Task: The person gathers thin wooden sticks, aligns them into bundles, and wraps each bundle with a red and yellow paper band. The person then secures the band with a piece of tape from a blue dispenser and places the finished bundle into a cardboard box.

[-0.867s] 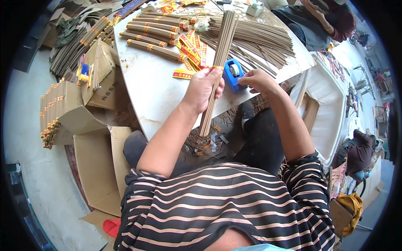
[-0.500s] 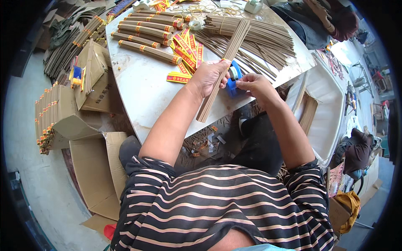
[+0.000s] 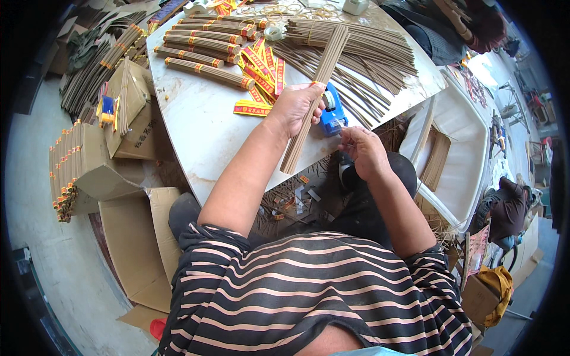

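My left hand (image 3: 295, 110) is wrapped round a slanting bundle of brown incense sticks (image 3: 329, 58). A thin red and yellow paper band (image 3: 318, 83) circles the bundle by my fingers. Just right of it, a blue tape dispenser (image 3: 333, 107) stands at the table edge. My right hand (image 3: 363, 151) is pinched closed at the dispenser's near end, on a short piece of clear tape, partly hidden by the fingers. Left of the bundle lies a loose pile of red and yellow paper labels (image 3: 261, 71).
Banded incense bundles (image 3: 208, 46) lie at the table's far left. Loose incense sticks (image 3: 362, 47) cover its far right. A white tub (image 3: 463, 160) stands on the right, cardboard boxes (image 3: 133, 237) on the left. Another person (image 3: 424, 29) is at the far right.
My right hand has drawn back toward me, from beside the dispenser to its near end. The dispenser has turned slightly. My left hand still grips the bundle.
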Tool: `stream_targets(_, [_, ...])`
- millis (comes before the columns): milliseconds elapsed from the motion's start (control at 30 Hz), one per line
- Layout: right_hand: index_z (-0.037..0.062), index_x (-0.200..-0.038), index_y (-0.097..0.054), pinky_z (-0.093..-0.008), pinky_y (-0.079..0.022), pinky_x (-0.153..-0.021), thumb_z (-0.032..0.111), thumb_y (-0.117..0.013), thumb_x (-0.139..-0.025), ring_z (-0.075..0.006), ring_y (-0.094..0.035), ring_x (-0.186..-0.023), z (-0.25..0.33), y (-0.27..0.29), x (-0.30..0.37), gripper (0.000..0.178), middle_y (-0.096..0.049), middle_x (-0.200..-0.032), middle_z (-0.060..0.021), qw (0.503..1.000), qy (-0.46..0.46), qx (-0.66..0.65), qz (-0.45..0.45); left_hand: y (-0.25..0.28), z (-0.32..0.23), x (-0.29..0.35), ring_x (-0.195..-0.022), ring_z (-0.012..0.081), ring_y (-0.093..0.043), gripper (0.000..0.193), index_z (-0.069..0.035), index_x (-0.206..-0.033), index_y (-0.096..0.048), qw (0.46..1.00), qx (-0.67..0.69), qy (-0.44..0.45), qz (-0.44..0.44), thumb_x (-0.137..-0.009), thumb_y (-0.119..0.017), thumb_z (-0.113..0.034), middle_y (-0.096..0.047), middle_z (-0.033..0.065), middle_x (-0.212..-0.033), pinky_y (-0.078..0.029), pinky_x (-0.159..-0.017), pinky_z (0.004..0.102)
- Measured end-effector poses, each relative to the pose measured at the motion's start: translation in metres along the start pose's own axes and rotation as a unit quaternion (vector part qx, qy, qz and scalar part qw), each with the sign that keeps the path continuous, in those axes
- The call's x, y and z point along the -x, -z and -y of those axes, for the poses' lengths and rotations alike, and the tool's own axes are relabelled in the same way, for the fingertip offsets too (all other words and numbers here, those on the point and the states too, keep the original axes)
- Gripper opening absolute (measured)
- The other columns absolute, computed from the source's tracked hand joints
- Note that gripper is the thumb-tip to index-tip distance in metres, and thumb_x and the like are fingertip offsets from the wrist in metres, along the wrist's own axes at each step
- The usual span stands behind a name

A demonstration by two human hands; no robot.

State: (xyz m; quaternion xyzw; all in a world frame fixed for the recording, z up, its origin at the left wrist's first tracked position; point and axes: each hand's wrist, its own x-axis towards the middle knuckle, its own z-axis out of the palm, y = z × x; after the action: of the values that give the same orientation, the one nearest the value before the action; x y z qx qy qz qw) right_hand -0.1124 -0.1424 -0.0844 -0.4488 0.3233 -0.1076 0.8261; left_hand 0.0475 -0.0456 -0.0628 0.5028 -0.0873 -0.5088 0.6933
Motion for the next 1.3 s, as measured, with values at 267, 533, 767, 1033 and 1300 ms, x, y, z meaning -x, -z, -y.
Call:
stream_targets(267, [0.0046, -0.073, -0.056, -0.0275, -0.045, -0.064, 0.013, -0.059, -0.079, -0.0135, -0.052, -0.065, -0.003, 0.003, -0.012, 0.010, -0.055, -0.071, -0.0033, 0.995, -0.024, 0.089, -0.035, 0.000, 0.002, 0.001, -0.050, 0.0092, -0.049, 0.018, -0.006, -0.093, -0.051, 1.000, 0.006, 0.000, 0.001, -0.089, -0.056, -0.023, -0.051, 0.0029, -0.066, -0.041, -0.042, 0.0202])
stream_targets(533, [0.0049, -0.079, -0.057, -0.0253, -0.046, -0.065, 0.014, -0.058, -0.082, -0.0106, -0.053, -0.067, 0.013, 0.006, 0.009, 0.009, -0.058, -0.075, -0.0023, 0.997, -0.072, 0.001, -0.014, -0.003, 0.006, 0.015, -0.049, 0.0101, -0.048, 0.021, -0.004, -0.092, -0.053, 0.997, 0.070, -0.029, 0.000, -0.089, -0.057, -0.024, -0.050, 0.0041, -0.064, -0.041, -0.042, 0.0229])
stream_targets(767, [0.0056, -0.083, -0.054, -0.0241, -0.040, -0.070, 0.018, -0.056, -0.088, -0.0101, -0.048, -0.074, 0.062, -0.022, 0.070, 0.014, -0.053, -0.081, -0.0018, 0.954, 0.123, 0.129, 0.243, -0.014, -0.007, 0.101, -0.052, 0.0080, -0.051, 0.025, -0.002, -0.109, -0.050, 0.993, 0.048, -0.093, 0.059, -0.091, -0.053, -0.020, -0.055, 0.0036, -0.071, -0.042, -0.045, 0.0209])
stream_targets(1033, [0.0043, -0.084, -0.057, -0.0174, -0.033, -0.059, 0.019, -0.058, -0.089, -0.0020, -0.041, -0.069, 0.079, -0.069, 0.104, 0.016, -0.050, -0.078, 0.0057, 0.888, 0.108, 0.245, 0.375, -0.037, 0.002, 0.180, -0.051, 0.0035, -0.048, 0.019, 0.000, -0.101, -0.052, 0.989, -0.062, -0.131, 0.013, -0.088, -0.057, -0.014, -0.053, 0.0001, -0.068, -0.040, -0.045, 0.0167])
stream_targets(1300, [0.0032, -0.082, -0.059, -0.0179, -0.035, -0.058, 0.018, -0.060, -0.088, -0.0018, -0.044, -0.065, 0.074, -0.090, 0.119, 0.016, -0.052, -0.072, 0.0059, 0.868, 0.128, 0.342, 0.337, -0.034, 0.009, 0.200, -0.049, 0.0040, -0.047, 0.018, 0.001, -0.098, -0.053, 0.981, -0.110, -0.162, 0.001, -0.085, -0.056, -0.010, -0.052, -0.0006, -0.064, -0.038, -0.042, 0.0172])
